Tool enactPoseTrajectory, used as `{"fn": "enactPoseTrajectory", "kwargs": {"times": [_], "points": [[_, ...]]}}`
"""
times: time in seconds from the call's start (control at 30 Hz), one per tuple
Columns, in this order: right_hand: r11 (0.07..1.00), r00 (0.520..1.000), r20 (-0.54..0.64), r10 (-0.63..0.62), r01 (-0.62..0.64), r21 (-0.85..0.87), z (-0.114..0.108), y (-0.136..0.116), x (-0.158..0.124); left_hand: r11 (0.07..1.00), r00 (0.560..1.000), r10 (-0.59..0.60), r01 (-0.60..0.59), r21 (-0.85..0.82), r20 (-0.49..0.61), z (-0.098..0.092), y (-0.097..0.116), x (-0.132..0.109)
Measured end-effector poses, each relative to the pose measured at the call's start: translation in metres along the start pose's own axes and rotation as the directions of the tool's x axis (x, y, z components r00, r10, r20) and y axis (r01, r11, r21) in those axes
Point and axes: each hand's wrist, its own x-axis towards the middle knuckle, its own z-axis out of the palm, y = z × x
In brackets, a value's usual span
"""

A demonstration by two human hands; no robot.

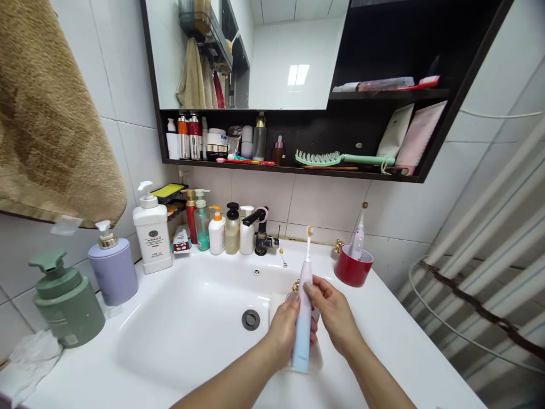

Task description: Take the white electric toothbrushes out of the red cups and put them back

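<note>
An electric toothbrush (304,318), its handle fading from pink to light blue, stands nearly upright over the right side of the washbasin (191,318). Its white brush head points up. My left hand (281,332) is closed around the handle's middle, and my right hand (334,311) grips it higher up, fingers partly hidden behind it. Behind and below the hands shows part of a clear container (315,361), mostly covered. A small loose brush head (283,259) lies on the basin's back ledge near the black faucet (261,236).
A red cup (354,271) at the right holds another toothbrush (358,241), beside a small gold ornament (338,246). Several pump bottles line the back and left, including a purple one (113,272) and a green one (68,307). A mirror cabinet (255,170) overhangs the basin.
</note>
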Motion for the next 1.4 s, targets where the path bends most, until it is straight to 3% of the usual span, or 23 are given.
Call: {"fn": "enactPoseTrajectory", "kwargs": {"times": [0.17,0.23,0.37,0.5,0.57,0.73,0.93,1.1,1.27,1.4], "points": [[0.978,0.991,-0.123,0.044,-0.018,0.209,-0.015,-0.004,0.008,0.983,0.974,-0.182,0.183,0.006,0.137,0.004,-0.004,-0.005],[0.971,0.986,-0.158,0.061,-0.022,0.238,-0.022,-0.006,0.011,0.984,0.978,-0.161,0.147,0.105,0.135,0.005,-0.003,-0.007],[0.978,0.98,-0.192,0.057,-0.016,0.206,-0.026,-0.004,0.014,0.938,0.998,0.008,-0.028,0.346,0.06,0.004,0.001,-0.008],[0.967,0.98,-0.184,0.074,-0.025,0.255,-0.026,-0.001,0.015,0.963,0.965,-0.221,0.194,0.188,0.138,0.005,0.002,-0.008],[0.96,0.979,-0.184,0.089,-0.036,0.277,-0.026,-0.001,0.015,0.958,0.949,-0.273,0.254,0.132,0.155,0.006,0.0,-0.008],[0.946,0.978,-0.177,0.11,-0.048,0.322,-0.024,-0.002,0.014,0.948,0.995,-0.061,0.032,0.317,0.084,0.007,-0.005,-0.01],[0.908,0.976,-0.158,0.148,-0.071,0.414,-0.023,0.0,0.014,0.965,0.977,-0.194,0.174,0.195,0.089,0.011,-0.007,-0.012],[0.914,0.972,-0.189,0.141,-0.054,0.403,-0.021,0.001,0.013,0.944,0.997,-0.06,0.04,0.327,0.052,0.011,-0.008,-0.012],[0.886,0.969,-0.181,0.171,-0.07,0.458,-0.022,0.002,0.013,0.96,0.96,-0.262,0.247,0.132,0.104,0.013,-0.004,-0.013],[0.881,0.968,-0.189,0.162,-0.056,0.471,-0.02,0.002,0.013,0.964,0.988,-0.137,0.118,0.237,0.065,0.013,-0.007,-0.013]]}}
